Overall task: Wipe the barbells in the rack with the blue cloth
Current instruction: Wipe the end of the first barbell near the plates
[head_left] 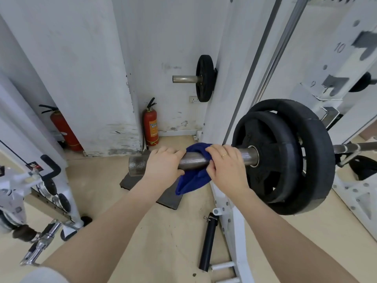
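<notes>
Standing behind everything, the white rack carries the barbell, whose bare steel sleeve juts out from the two black plates. Both hands sit on that sleeve: the left hand curls over it near the free end, gripping the steel, and the right hand, closer to the plates, pinches the blue cloth against the sleeve. That cloth drapes over the sleeve between the two hands, with its loose end hanging below the sleeve.
</notes>
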`<action>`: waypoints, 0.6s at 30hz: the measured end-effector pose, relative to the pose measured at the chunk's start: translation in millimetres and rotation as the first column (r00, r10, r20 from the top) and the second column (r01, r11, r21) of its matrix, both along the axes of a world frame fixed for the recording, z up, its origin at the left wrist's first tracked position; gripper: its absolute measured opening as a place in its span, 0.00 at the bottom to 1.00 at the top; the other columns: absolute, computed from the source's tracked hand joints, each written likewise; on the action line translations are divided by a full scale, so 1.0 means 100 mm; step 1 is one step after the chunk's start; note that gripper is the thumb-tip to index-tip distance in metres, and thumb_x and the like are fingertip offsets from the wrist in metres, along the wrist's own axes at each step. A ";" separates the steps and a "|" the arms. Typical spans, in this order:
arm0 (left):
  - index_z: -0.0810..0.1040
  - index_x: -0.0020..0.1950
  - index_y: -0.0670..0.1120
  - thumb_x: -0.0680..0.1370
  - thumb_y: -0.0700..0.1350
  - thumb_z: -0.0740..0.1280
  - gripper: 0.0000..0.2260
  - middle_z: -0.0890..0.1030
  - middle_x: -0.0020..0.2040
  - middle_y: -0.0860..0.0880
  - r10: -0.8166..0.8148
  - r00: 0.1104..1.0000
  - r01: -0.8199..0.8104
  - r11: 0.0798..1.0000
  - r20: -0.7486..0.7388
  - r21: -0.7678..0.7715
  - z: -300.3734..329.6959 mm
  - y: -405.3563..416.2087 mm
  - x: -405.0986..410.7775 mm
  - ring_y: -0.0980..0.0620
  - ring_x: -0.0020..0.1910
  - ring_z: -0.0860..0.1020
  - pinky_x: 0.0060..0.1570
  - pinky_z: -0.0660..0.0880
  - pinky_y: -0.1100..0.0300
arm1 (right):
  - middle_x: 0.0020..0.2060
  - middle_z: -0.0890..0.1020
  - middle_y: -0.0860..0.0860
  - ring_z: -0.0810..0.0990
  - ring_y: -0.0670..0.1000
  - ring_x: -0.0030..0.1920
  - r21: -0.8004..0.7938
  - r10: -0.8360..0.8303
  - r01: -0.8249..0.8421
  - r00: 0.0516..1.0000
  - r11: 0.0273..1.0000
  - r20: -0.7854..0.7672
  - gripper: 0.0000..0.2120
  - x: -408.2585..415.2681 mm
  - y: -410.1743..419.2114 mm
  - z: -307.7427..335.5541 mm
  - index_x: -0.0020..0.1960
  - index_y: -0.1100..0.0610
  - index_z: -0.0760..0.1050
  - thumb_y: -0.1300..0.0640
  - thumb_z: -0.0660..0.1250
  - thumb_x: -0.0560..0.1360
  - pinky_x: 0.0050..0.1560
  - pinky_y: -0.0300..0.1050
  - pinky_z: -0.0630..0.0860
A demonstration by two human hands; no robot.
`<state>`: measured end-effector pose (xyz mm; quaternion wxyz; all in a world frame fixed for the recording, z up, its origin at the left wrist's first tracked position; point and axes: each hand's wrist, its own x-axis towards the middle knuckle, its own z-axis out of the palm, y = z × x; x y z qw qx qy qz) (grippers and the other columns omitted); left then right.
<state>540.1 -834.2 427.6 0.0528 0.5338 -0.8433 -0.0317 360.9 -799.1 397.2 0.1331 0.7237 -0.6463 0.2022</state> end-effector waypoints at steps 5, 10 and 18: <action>0.57 0.74 0.50 0.74 0.58 0.65 0.32 0.73 0.66 0.46 0.037 0.978 -0.018 0.995 -0.203 0.093 0.06 -0.01 0.28 0.45 0.64 0.69 0.61 0.69 0.51 | 0.43 0.79 0.55 0.76 0.57 0.46 0.068 -0.173 0.163 0.969 0.984 0.175 0.12 0.52 -0.14 0.07 0.47 0.60 0.75 0.56 0.55 0.77 0.57 0.53 0.71; 0.69 0.68 0.50 0.72 0.54 0.69 0.26 0.74 0.66 0.49 0.027 0.975 -0.009 0.996 -0.222 0.084 0.05 -0.03 0.90 0.46 0.66 0.67 0.65 0.66 0.51 | 0.47 0.81 0.55 0.79 0.56 0.47 0.086 0.188 -0.193 0.980 0.977 0.071 0.17 1.21 -0.15 0.09 0.53 0.61 0.78 0.55 0.55 0.75 0.57 0.51 0.73; 0.71 0.64 0.54 0.74 0.45 0.68 0.19 0.81 0.49 0.52 0.197 0.875 -0.005 0.917 -0.442 0.398 0.02 -0.07 1.37 0.53 0.48 0.79 0.43 0.72 0.66 | 0.40 0.82 0.57 0.77 0.57 0.43 0.314 -0.282 0.241 0.955 0.918 0.093 0.21 1.01 -0.39 0.27 0.47 0.60 0.76 0.48 0.49 0.79 0.59 0.49 0.66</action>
